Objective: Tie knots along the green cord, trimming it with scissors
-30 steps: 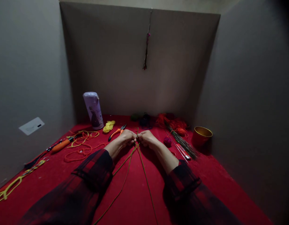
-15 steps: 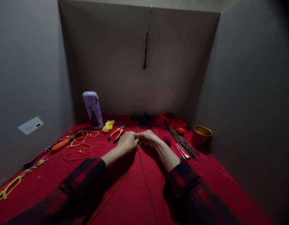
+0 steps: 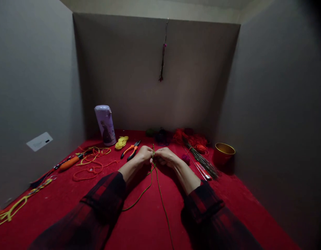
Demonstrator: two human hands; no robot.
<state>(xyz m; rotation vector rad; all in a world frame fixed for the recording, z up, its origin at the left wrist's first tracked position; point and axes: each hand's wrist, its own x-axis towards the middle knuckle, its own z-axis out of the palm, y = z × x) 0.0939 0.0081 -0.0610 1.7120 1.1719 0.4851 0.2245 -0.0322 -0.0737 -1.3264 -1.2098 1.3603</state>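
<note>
- Two bare hands: the left hand point(image 3: 144, 155) and the right hand point(image 3: 165, 156) meet just right of the pliers point(image 3: 135, 146) and slightly nearer the wearer.
- One olive-green cord point(image 3: 160, 192), right of the pliers, between both hands; the fingertips of each pinch it.
- One pair of pliers, orange and black handles parted.
- One yellow yarn bundle point(image 3: 121, 142), just left of the pliers; one purple container point(image 3: 105, 125), farther left.
- Two small yarn balls, one magenta point(image 3: 185, 159) and one orange-red point(image 3: 200, 149), right of the pliers, past the hands.
- One stick bundle point(image 3: 202, 159), one red-and-white packet point(image 3: 203, 170) and one gold-rimmed red cup point(image 3: 222, 159), all well right of the pliers.
- One orange handle point(image 3: 69, 163), well left of the pliers.
- One white label point(image 3: 40, 141), far left of the pliers on the side wall; its print and dark block are too small to read.
- The container bears a long-dressed figure and small lettering, illegible here.
- The cord is thin; a short end stands above the fingertips, while two long strands cross below them and trail apart over the red surface point(image 3: 144, 229), one leftward, one toward the wearer.
</note>
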